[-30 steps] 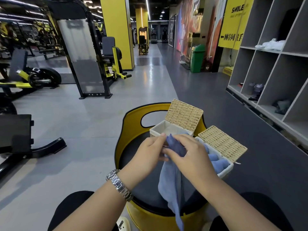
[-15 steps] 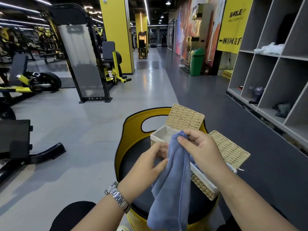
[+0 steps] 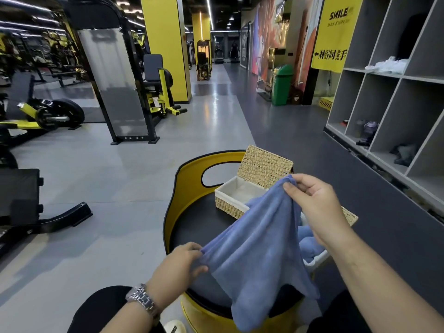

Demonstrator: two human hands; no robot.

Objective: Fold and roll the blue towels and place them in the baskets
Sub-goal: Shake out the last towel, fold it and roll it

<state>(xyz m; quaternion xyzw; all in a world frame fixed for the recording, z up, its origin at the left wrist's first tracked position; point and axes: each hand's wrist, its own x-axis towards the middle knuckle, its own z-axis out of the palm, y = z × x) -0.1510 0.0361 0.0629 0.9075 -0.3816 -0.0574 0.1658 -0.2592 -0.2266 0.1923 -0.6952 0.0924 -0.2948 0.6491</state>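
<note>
Left hand: our left hand (image 3: pixel 179 261), with a metal watch (image 3: pixel 141 299) on the wrist, sits nearest us, its fingers pinched together on the lower corner of the blue towel (image 3: pixel 257 251).

Towel: we hold it stretched in the air between both hands, above the stool; its loose lower edge hangs down toward our lap (it touches no basket that we can see).

Right hand: our right hand (image 3: pixel 314 205) is higher and farther out, thumb and fingertips closed on the towel's upper corner.

Stool: the yellow stool (image 3: pixel 182 188) with a black seat stands just in front of our knees and bears both baskets.

Right basket: the near wicker basket (image 3: pixel 317 260) lies largely behind the towel and our right forearm; more blue towels (image 3: pixel 308 243) show inside it.

Left basket: the far wicker basket (image 3: pixel 230 203) has a white lining, and its woven lid (image 3: pixel 264 167) stands open, upright at the back; we see nothing in the part of it that shows.

Beyond: grey gym floor, a weight machine (image 3: pixel 115 80) to the left, open shelves (image 3: pixel 394 92) to the right, a green bin (image 3: pixel 282 84) by the far wall.
</note>
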